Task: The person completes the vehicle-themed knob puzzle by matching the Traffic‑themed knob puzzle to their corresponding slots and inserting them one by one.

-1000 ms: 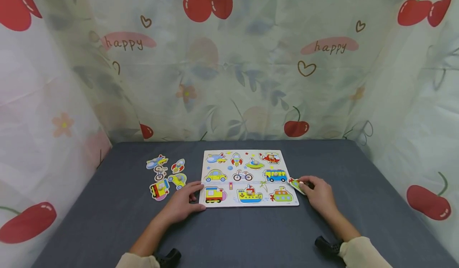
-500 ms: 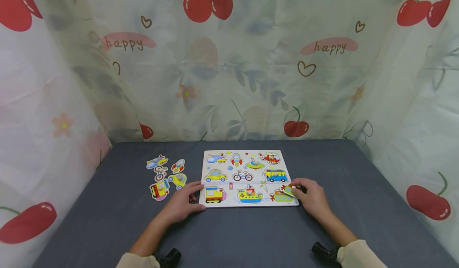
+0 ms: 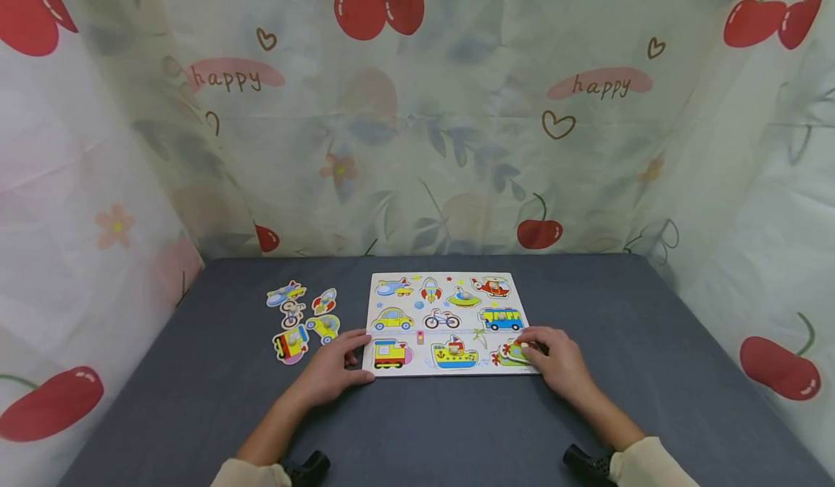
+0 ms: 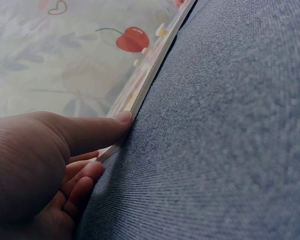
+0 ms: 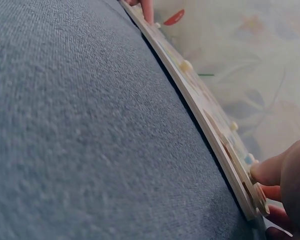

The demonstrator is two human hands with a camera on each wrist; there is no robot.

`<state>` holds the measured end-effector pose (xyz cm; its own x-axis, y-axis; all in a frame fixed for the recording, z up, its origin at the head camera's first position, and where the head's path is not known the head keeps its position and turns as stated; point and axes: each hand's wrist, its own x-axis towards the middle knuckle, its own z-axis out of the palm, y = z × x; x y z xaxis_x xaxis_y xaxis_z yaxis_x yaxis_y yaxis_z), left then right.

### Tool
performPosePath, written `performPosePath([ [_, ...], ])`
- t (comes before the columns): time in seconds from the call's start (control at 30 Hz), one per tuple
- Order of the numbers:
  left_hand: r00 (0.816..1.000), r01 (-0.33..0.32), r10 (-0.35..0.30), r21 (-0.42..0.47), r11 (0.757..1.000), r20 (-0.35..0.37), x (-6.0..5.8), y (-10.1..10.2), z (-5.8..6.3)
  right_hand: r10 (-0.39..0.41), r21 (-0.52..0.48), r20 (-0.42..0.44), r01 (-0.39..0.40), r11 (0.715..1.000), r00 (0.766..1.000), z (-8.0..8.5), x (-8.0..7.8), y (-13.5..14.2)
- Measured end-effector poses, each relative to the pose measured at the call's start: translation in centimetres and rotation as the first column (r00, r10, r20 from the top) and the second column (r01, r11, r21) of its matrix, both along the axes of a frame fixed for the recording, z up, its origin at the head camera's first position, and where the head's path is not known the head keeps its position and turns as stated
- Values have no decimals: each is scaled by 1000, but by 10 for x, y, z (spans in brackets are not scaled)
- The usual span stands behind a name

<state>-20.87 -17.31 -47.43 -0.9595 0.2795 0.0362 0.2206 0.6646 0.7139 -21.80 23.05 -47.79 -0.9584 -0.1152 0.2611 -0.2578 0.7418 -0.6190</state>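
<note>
My right hand [image 3: 562, 360] pinches a green submarine puzzle piece [image 3: 514, 351] near its knob, low over the board's printed submarine. Part of the piece is behind the fingers; in the right wrist view the piece [image 5: 260, 202] lies slightly askew on the board's near right corner. At the opposite end, my left hand [image 3: 333, 369] grips the near left corner of the white puzzle board [image 3: 420, 371], its thumb [image 4: 102, 134] along the near edge and the other fingers curled by the left side. Knobbed boat [image 3: 454, 354], bus [image 3: 501, 319] and helicopter [image 3: 492, 287] pieces sit in the board.
Left of the board lie several loose pieces: a plane [image 3: 285, 294], a rocket [image 3: 324, 301], a bicycle [image 3: 292, 314], a car [image 3: 324, 327] and a train [image 3: 290, 344]. A dark cloth [image 3: 430, 429] covers the table. Printed curtains [image 3: 417, 146] stand behind and at both sides.
My right hand has brought the submarine piece leftward from beyond the board's right edge onto the printed submarine. My left hand and the board have stayed put.
</note>
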Motion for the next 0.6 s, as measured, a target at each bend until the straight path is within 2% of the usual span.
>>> performPosePath([
  [0.6,1000,5,-5,3,1000,6,0,-1,0,36,12,-47,-35,999,998,0,4,-8],
])
